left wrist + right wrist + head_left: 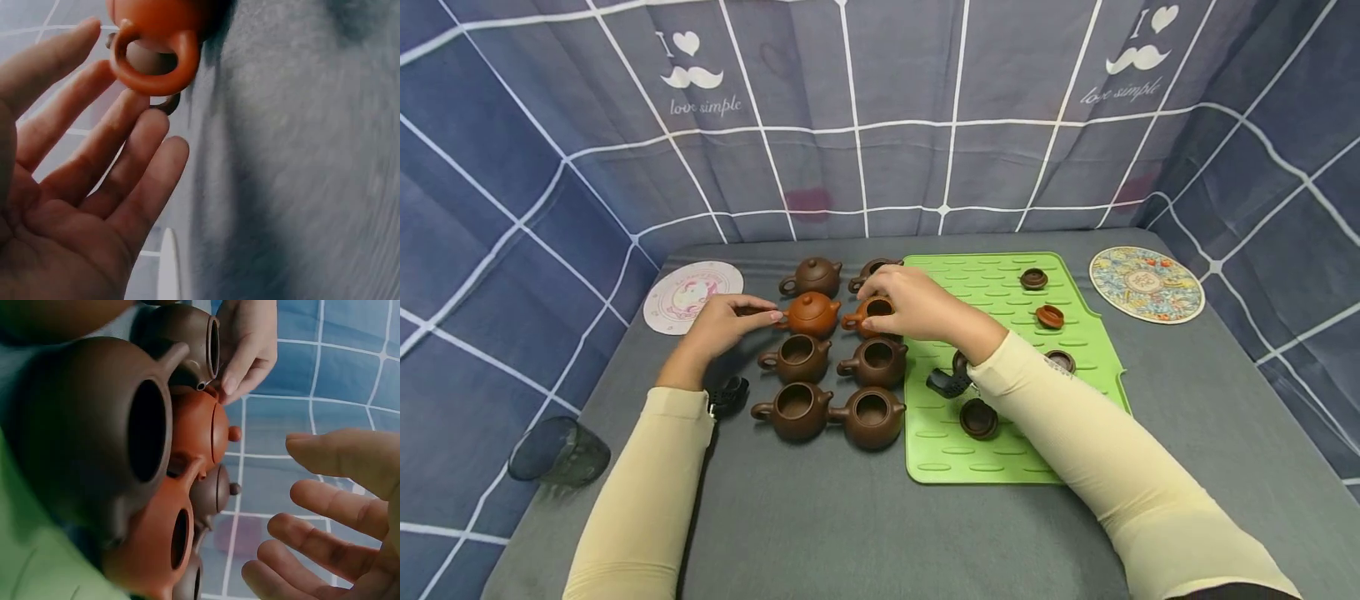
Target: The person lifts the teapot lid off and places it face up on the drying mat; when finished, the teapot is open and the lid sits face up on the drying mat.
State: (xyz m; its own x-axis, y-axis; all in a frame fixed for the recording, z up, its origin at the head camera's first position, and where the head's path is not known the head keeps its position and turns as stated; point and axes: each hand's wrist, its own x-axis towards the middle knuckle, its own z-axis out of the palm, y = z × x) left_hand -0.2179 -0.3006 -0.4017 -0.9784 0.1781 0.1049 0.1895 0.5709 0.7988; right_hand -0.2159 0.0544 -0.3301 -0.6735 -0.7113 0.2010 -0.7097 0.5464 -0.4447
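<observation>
An orange teapot (812,315) with its lid on sits in the left column of teapots. At its handle is my left hand (721,327); in the left wrist view the fingertips touch or nearly touch the loop, fingers extended. My right hand (917,307) hovers above a lidless orange teapot (150,544) in the right column, its fingers apart and holding nothing in the right wrist view. Behind the lidded orange one stands a brown lidded teapot (815,277). Several brown teapots without lids, such as this one (795,358), stand nearer to me.
A green mat (940,454) lies to the right, bearing an orange lid (1049,317) and several brown lids (979,418). A pink-patterned disc (688,287) is at back left, a colourful disc (1146,283) at back right. A dark glass (561,452) stands at the left edge.
</observation>
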